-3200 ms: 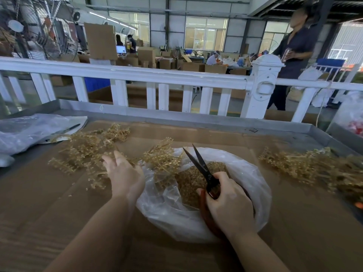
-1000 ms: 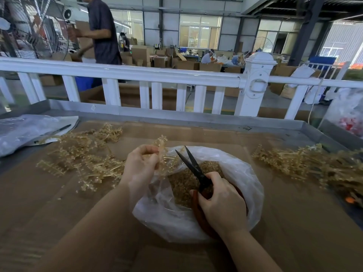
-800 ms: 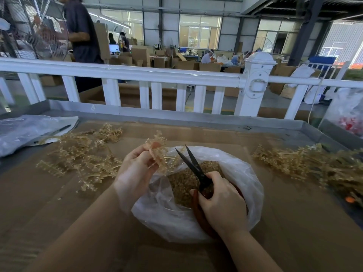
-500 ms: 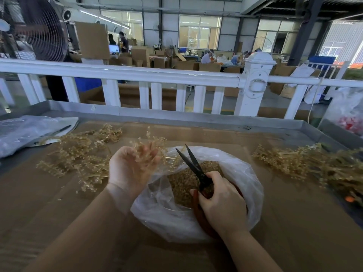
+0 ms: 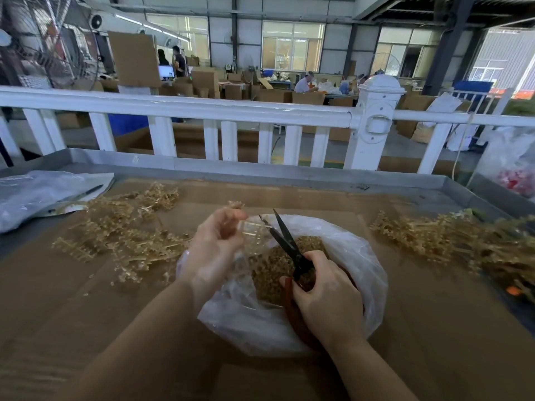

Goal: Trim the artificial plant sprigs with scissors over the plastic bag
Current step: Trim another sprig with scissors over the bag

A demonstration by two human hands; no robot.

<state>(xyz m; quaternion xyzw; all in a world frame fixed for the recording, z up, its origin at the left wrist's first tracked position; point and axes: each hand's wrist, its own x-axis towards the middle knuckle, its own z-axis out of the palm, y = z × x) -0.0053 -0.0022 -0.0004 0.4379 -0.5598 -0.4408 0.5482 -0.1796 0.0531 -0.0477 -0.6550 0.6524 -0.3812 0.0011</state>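
Sprig [image 5: 236,204] pinched in left hand [image 5: 212,247], raised over near-left rim of plastic bag [image 5: 362,256]; only golden tip visible above fingertips, rest blurred against clear plastic. Left grip closed on sprig, fingers curled round stem. Right hand [image 5: 324,296] wrapped round red handles of scissors [image 5: 285,241], grip closed on them, blades parted and pointing up-left toward sprig, tips just beside it but apparently not yet biting. Bag open on cardboard-covered worktop [image 5: 434,328], already holding a bed of golden cuttings [image 5: 269,273]. Pile of sprigs [image 5: 121,227] lying left of bag, another pile [image 5: 451,241] to right, well apart from it.

Step in hand, by appearance: presenting sprig to open blades, just before a cut. Next move probably calls for sliding stem between blades, keeping it above bag mouth, then closing handles so that cut piece drops inside. Risk of piece falling outside near left rim.
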